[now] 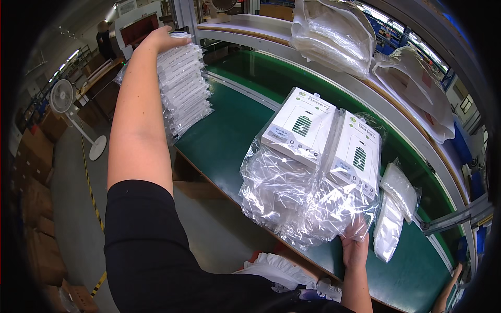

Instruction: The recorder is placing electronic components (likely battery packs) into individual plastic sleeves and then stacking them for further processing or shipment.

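Note:
My left hand [163, 39] reaches to the top of a tall stack of flat white boxes [182, 86] in clear film at the far left of the green bench. Its thumb lies over the top box and the other fingers are mostly hidden, so the grip shows only in part. Two white battery boxes [357, 151] printed in green lie side by side, face up, on a heap of clear plastic bags [284, 193]. At the near right corner of this heap, my right hand [356, 240] grips the crinkled film, its fingers partly seen through it.
Two bundles of clear bags [391, 214] lie right of the heap. Behind runs a green conveyor [250, 65], with large plastic-wrapped packs [334, 36] on the shelf above. A white fan [63, 96] stands on the floor at left. Another person's arm [448, 289] shows at lower right.

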The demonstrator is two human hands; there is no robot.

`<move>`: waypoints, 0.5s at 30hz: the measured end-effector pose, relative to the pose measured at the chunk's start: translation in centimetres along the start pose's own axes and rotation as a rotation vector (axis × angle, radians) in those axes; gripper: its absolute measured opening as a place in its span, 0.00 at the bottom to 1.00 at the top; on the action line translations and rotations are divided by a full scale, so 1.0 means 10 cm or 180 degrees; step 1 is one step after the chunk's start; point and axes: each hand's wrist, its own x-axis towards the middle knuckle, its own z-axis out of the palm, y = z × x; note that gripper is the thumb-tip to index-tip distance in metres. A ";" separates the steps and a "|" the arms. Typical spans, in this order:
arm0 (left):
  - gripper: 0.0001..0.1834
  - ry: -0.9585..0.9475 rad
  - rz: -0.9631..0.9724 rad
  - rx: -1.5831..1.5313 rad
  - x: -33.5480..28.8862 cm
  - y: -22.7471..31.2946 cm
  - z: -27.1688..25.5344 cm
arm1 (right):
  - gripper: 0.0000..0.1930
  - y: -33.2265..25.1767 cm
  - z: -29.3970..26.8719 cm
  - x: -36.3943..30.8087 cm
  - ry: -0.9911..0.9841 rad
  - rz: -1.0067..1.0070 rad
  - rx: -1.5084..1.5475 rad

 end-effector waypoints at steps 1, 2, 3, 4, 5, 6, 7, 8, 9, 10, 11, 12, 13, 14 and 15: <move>0.61 0.0056 0.0008 -0.0017 -0.02 0.00 -0.01 | 0.21 0.00 0.00 0.00 -0.0025 -0.0006 -0.0049; 0.61 0.0054 0.0011 -0.0010 -0.02 0.00 -0.01 | 0.21 -0.01 0.00 0.00 -0.0051 -0.0009 -0.0096; 0.61 0.0048 -0.0141 -0.0042 -0.02 0.00 -0.02 | 0.21 -0.01 0.01 0.00 -0.0050 -0.0003 -0.0089; 0.61 0.0040 -0.0296 -0.0074 -0.02 -0.01 -0.02 | 0.20 -0.01 0.02 0.00 0.0020 0.0018 -0.0055; 0.61 0.0034 -0.0299 -0.0062 -0.02 -0.04 -0.04 | 0.20 -0.01 0.03 -0.01 0.0089 0.0042 -0.0020; 0.61 -0.0117 -0.0387 0.0060 0.00 -0.09 -0.06 | 0.20 0.00 -0.03 0.01 0.0088 0.0055 -0.0014; 0.61 -0.0265 -0.0471 0.0176 -0.01 -0.11 -0.08 | 0.24 0.01 -0.13 0.03 -0.0130 0.0082 -0.0165; 0.61 -0.0266 -0.0470 0.0184 -0.01 -0.11 -0.09 | 0.27 0.02 -0.18 0.04 -0.0348 0.0109 -0.0316; 0.60 -0.0409 -0.0393 0.0257 -0.03 -0.10 -0.09 | 0.26 0.03 -0.19 0.04 -0.0254 0.0092 -0.0294; 0.60 -0.0556 -0.0314 0.0331 -0.05 -0.09 -0.09 | 0.26 0.04 -0.20 0.04 -0.0250 0.0099 -0.0290; 0.60 -0.0561 -0.0313 0.0335 -0.03 -0.10 -0.09 | 0.25 0.05 -0.21 0.05 -0.0210 0.0092 -0.0297; 0.60 -0.0594 -0.0276 0.0197 0.00 -0.12 -0.11 | 0.24 0.06 -0.21 0.06 -0.0171 0.0082 -0.0306; 0.59 -0.0623 -0.0245 0.0057 0.00 -0.13 -0.13 | 0.24 0.07 -0.21 0.06 -0.0175 0.0084 -0.0308; 0.59 -0.0621 -0.0252 0.0056 -0.01 -0.14 -0.13 | 0.24 0.07 -0.20 0.06 -0.0177 0.0105 -0.0303; 0.59 -0.0588 -0.0203 0.0064 -0.02 -0.14 -0.14 | 0.23 0.07 -0.18 0.07 -0.0183 0.0127 -0.0298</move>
